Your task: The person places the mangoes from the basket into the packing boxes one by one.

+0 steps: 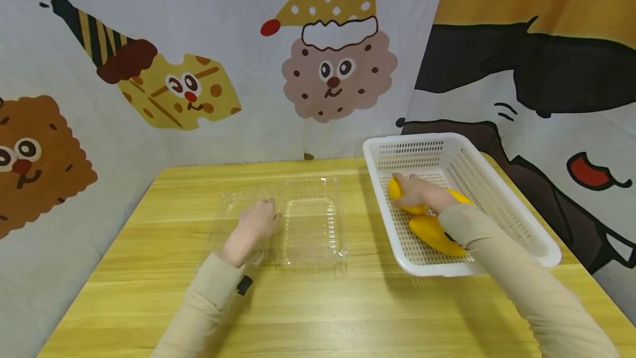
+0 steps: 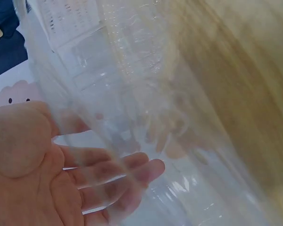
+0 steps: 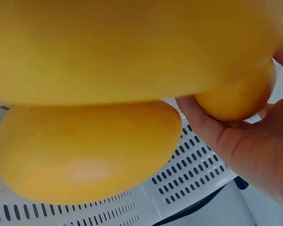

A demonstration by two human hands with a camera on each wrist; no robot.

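A clear plastic clamshell box [image 1: 310, 231] lies unfolded on the table. My left hand [image 1: 255, 224] is over its left half. In the left wrist view the left hand's fingers [image 2: 113, 169] extend loosely, partly seen through the clear plastic. Inside a white slotted basket [image 1: 526, 231], my right hand [image 1: 417, 189] grips a yellow mango [image 3: 236, 96], thumb and fingers around it. Beside that hand lie another mango [image 1: 434, 233] and a partly hidden one [image 1: 459, 196]. A mango [image 3: 132, 52] very near the camera fills the top of the right wrist view.
The wooden table [image 1: 338, 314] carries the box at centre and the basket at right. A printed cloth [image 1: 208, 4] with cartoon figures hangs behind it. A small black object [image 1: 244, 285] shows beside the left wrist.
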